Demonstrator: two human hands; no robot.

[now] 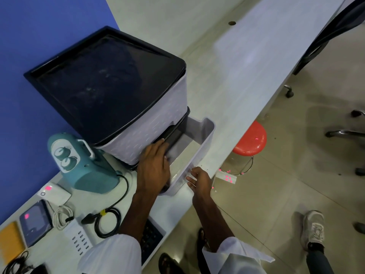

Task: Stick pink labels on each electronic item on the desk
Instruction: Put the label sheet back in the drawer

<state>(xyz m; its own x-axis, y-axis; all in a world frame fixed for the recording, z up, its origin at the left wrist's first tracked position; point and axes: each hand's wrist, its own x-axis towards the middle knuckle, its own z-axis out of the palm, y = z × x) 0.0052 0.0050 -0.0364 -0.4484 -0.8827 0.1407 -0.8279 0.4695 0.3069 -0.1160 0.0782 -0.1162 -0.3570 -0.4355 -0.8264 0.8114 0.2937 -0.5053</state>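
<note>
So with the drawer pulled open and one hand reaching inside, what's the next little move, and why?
Probably lift out the dark flat item that the left hand is touching inside the open drawer, while the right hand steadies the drawer's front edge. The white device and the dark-screened device on the desk already carry pink labels; this item shows none.

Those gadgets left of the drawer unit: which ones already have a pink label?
Two: the white box with a round button and the dark flat device. The teal machine and the white multi-port charger show none.
</note>
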